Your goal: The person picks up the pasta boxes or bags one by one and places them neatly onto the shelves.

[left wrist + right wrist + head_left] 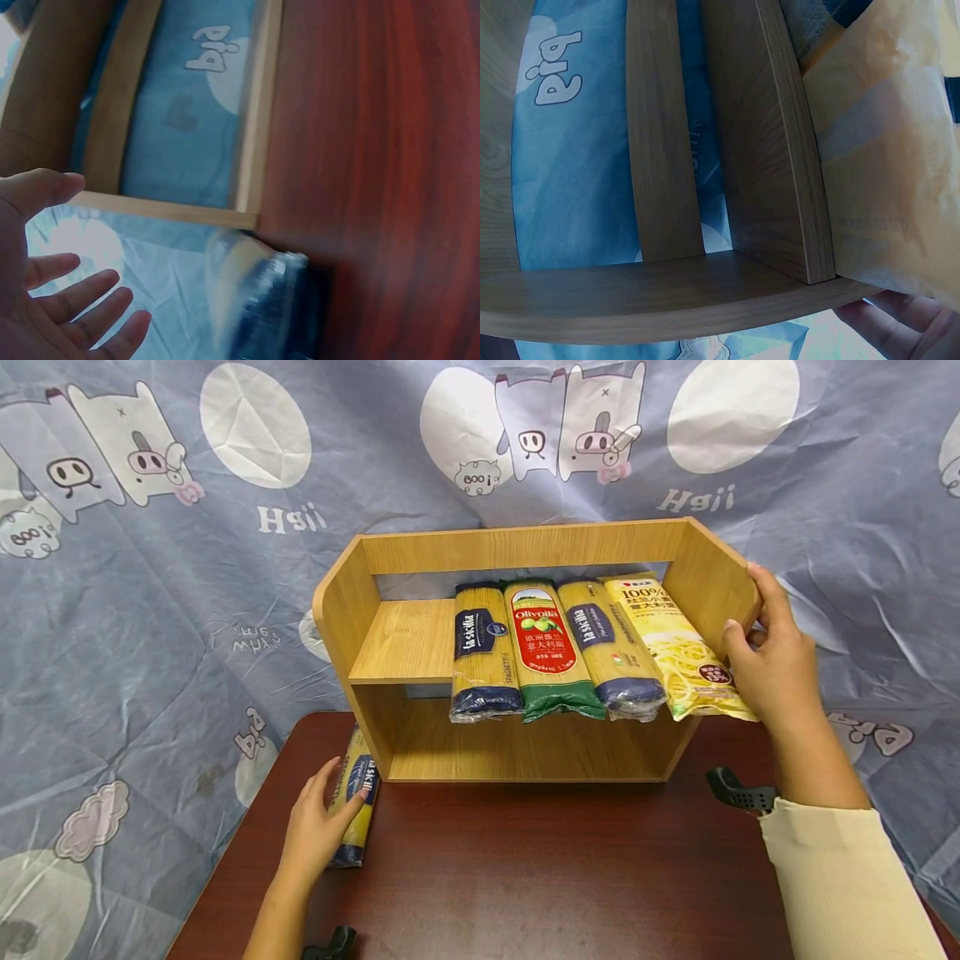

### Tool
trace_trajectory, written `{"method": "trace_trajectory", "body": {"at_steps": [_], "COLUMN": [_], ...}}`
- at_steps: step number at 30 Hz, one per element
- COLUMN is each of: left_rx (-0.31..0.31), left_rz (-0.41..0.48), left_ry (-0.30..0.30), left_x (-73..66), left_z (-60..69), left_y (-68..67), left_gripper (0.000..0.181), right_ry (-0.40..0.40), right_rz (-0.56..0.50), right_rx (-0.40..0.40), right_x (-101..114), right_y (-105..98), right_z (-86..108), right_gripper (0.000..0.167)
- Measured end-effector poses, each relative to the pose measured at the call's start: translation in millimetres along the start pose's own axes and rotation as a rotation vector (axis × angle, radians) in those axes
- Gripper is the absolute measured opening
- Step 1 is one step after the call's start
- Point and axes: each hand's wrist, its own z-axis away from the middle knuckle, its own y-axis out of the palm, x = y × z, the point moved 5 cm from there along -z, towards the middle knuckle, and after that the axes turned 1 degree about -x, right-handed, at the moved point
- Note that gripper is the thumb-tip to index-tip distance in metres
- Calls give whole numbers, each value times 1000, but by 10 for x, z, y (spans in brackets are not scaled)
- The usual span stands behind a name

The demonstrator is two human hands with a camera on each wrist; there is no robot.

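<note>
My left hand (318,822) hovers with fingers spread over a pack of spaghetti (352,802) lying on the table beside the shelf; in the left wrist view the fingers (82,292) hold nothing. My right hand (780,660) grips the front edge of the right side panel of a wooden shelf (525,550), thumb inside and fingers outside. Four packs lie side by side on its upper board: a blue-labelled spaghetti pack (483,652), a red and green pasta pack (551,647), another blue-labelled pack (611,647) and a yellow noodle pack (678,647) beside that hand.
The upper board (408,635) shows bare wood at its left. Below is a lower compartment (525,752). The shelf stands on a dark red table (540,868), with a patterned cloth (187,610) hanging behind.
</note>
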Motion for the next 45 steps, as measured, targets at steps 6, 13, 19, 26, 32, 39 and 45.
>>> {"method": "trace_trajectory", "body": {"at_steps": [6,13,19,26,32,39,45], "left_rx": [76,104,106,138,162,186,210], "left_rz": [-55,-137,-149,-153,-184,-225,-222], "left_ry": [-87,-138,-171,-178,-192,-210,-220], "left_x": [197,289,382,475,504,498,513], "left_z": [-42,-84,-151,-206,-196,-198,-207], "left_y": [100,185,184,214,196,175,171], "left_gripper": [79,85,87,92,91,87,80], "right_ry": [8,6,4,0,-18,-20,-16], "right_rz": [18,7,1,-32,-27,-25,-17], "right_rx": [5,3,-2,2,-2,-4,1], "right_x": [4,4,-4,-6,1,12,21], "right_y": [1,8,4,-3,3,5,0], "right_z": [-2,14,27,33,47,31,14], "right_gripper": [64,64,64,65,65,65,65]}}
